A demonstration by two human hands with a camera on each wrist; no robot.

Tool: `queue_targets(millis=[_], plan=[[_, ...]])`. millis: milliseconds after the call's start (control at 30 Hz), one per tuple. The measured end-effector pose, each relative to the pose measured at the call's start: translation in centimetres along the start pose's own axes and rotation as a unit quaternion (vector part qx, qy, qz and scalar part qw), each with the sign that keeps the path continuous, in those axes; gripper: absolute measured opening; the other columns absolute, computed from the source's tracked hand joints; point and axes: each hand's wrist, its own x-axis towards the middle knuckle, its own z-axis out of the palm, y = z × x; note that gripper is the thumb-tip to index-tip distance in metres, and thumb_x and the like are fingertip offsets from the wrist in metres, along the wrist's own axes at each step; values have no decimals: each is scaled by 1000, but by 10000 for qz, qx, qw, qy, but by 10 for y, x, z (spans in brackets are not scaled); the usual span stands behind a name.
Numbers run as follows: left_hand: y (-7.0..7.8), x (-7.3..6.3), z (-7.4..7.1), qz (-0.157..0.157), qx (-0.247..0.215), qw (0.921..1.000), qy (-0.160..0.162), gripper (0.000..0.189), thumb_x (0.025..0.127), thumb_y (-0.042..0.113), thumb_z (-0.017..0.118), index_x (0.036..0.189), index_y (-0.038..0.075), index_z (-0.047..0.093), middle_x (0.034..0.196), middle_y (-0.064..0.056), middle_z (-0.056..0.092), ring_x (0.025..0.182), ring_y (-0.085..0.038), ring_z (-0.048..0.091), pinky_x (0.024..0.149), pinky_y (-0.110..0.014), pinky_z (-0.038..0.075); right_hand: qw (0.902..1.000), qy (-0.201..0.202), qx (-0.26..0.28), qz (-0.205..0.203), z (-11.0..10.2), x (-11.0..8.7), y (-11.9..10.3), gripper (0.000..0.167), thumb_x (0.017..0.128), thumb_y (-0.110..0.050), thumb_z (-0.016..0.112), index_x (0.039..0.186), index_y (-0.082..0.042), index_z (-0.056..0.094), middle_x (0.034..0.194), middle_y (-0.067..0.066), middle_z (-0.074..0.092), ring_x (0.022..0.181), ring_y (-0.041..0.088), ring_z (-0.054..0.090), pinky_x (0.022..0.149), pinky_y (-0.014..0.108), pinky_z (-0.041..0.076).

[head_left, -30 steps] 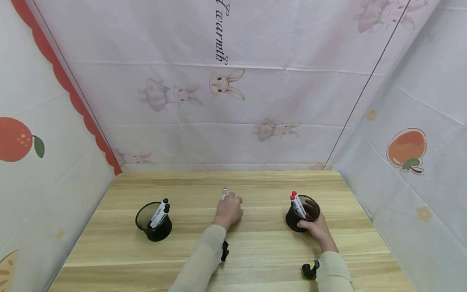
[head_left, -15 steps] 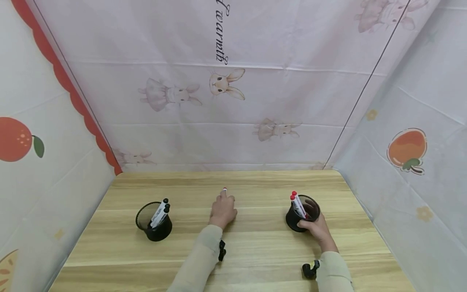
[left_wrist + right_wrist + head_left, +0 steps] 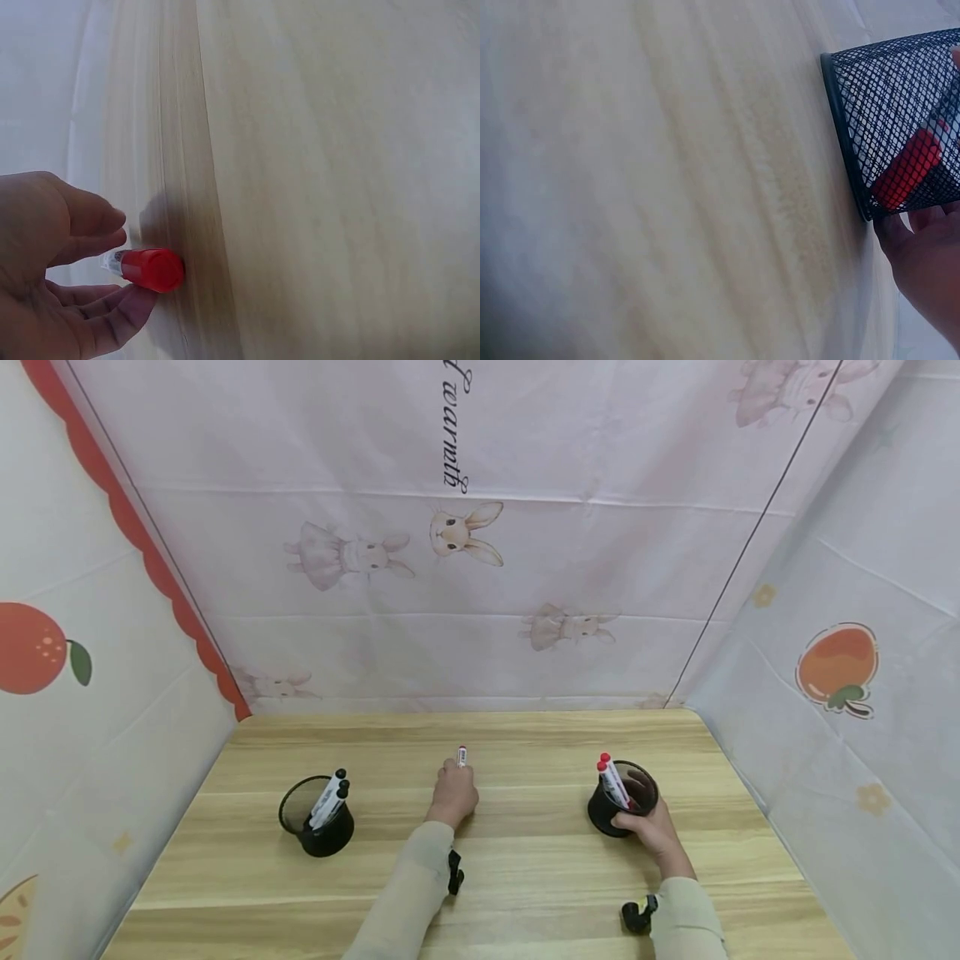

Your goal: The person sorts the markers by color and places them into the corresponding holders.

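In the head view my left hand (image 3: 454, 792) is curled at a white marker with a red end (image 3: 462, 755), which points away across the table. The left wrist view has the marker's red end (image 3: 156, 270) toward the camera, with fingertips on both sides of its barrel. My right hand (image 3: 656, 832) grips the near right side of a black mesh pen cup (image 3: 603, 814), thumb over the front. Several red-tipped markers (image 3: 613, 783) lean in that cup. Through the mesh in the right wrist view, a red marker end (image 3: 909, 171) shows near the rim.
A second black mesh pen cup (image 3: 327, 840) stands on the left, holding several black-tipped markers (image 3: 330, 800). The wooden table (image 3: 525, 893) is bounded by a printed cloth backdrop (image 3: 420, 652) behind and cloth walls on both sides.
My left hand has shifted slightly left and back toward me, and its fingers have drawn in around the marker. The marker, the right hand and both cups look unmoved.
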Motion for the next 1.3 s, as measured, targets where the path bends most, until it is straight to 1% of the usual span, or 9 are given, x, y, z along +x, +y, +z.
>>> queue_targets(millis=[67, 233, 400, 467, 567, 733, 900, 1033, 1300], plan=[[0, 1, 0, -68, -97, 9999, -29, 5, 85, -2, 59, 89, -5, 61, 86, -19, 43, 73, -26, 45, 58, -36, 47, 10000, -13, 21, 56, 0, 0, 0, 89, 61, 16, 69, 140, 3, 30, 132, 26, 44, 110, 17, 46, 92, 21, 37], [-1, 4, 1, -71, -243, 9996, 87, 20, 85, -2, 60, 105, -3, 63, 91, -22, 48, 77, -30, 48, 62, -39, 48, 9998, -6, 13, 181, -1, 0, 0, 88, 62, 16, 70, 139, 3, 31, 132, 26, 44, 111, 20, 45, 92, 21, 37], [-4, 4, 2, 124, 92, 9994, 306, 11, 84, -4, 61, 95, -4, 64, 83, -18, 49, 71, -27, 53, 58, -36, 49, 10000, -5, 48, 80, 0, 0, 1, 89, 62, 16, 69, 141, 0, 30, 133, 24, 43, 112, 17, 45, 92, 20, 36], [-4, 4, 1, 208, 115, 9988, 435, 12, 83, -6, 63, 95, -4, 64, 82, -17, 50, 70, -26, 54, 59, -34, 50, 10000, 8, 29, 42, 0, 0, 2, 90, 62, 16, 69, 141, 0, 30, 133, 24, 43, 112, 16, 45, 92, 19, 37], [-4, 2, -1, 251, -60, 9982, 547, 19, 82, -7, 63, 101, -4, 65, 83, -17, 53, 71, -25, 56, 60, -34, 52, 10000, -3, 95, -1, -1, 0, 4, 90, 61, 16, 69, 141, 0, 30, 132, 24, 44, 111, 15, 45, 92, 18, 36], [-3, -1, -4, 122, -392, 9973, 603, 27, 84, -8, 60, 109, -2, 65, 93, -19, 57, 79, -27, 58, 68, -36, 53, 9997, -53, 225, 13, -2, 1, 2, 89, 61, 17, 69, 140, 2, 31, 131, 26, 44, 108, 16, 47, 92, 21, 38], [0, -2, -4, 71, -861, 9936, 733, 27, 85, -7, 59, 110, -1, 65, 98, -20, 57, 85, -29, 59, 74, -37, 53, 9998, -26, 157, -84, -1, 0, 1, 88, 61, 17, 69, 139, 2, 31, 130, 26, 44, 107, 12, 48, 91, 20, 38], [4, -5, -1, 8, -1329, 9882, 766, 28, 87, -5, 57, 113, 2, 63, 97, -18, 55, 79, -27, 58, 69, -36, 53, 9999, -45, 87, -92, 0, 0, 3, 89, 62, 16, 69, 140, 1, 29, 132, 25, 43, 109, 12, 47, 91, 18, 37], [13, -9, -1, -84, -1841, 9802, 725, 58, 81, -6, 59, 136, 8, 42, 99, -19, 53, 71, -26, 53, 60, -37, 50, 9996, 15, 200, -198, 0, 1, 5, 88, 60, 17, 68, 139, 0, 31, 130, 25, 45, 107, 12, 47, 90, 17, 37]])
